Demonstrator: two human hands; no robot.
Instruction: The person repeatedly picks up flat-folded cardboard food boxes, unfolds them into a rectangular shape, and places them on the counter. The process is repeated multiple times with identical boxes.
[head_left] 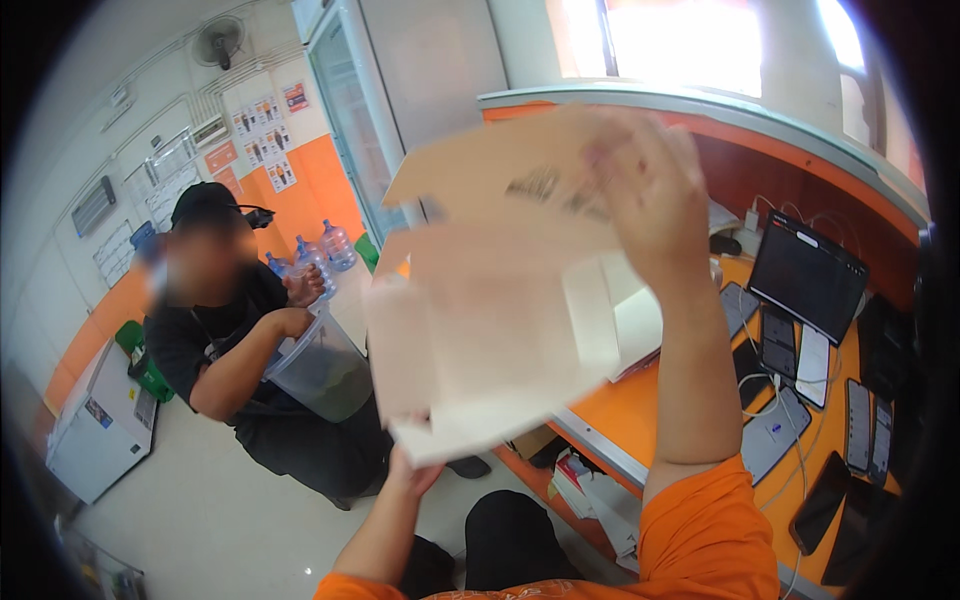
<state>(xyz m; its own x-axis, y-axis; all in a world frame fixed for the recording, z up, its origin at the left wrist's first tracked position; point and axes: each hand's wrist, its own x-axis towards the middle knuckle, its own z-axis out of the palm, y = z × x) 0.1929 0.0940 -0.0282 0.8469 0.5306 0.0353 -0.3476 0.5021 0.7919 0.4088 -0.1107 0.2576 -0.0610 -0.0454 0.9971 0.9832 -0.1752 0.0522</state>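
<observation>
Held up in front of me is a cardboard box (490, 330), white inside and brown outside, blurred by motion. Its lid flap (490, 165) is raised, with dark print near its right side. My right hand (645, 185) grips the flap's right edge, the arm lifted in an orange sleeve. Below, my left hand (415, 468) holds the box's lower left corner, its fingers partly hidden behind the card.
Left of the box, a person (240, 320) in black crouches with a hand in a clear plastic bucket (325, 370). The orange desk (640, 425) at right bears several phones (780, 435), cables and a tablet (808, 275). Water bottles (335, 245) stand near a fridge (350, 110).
</observation>
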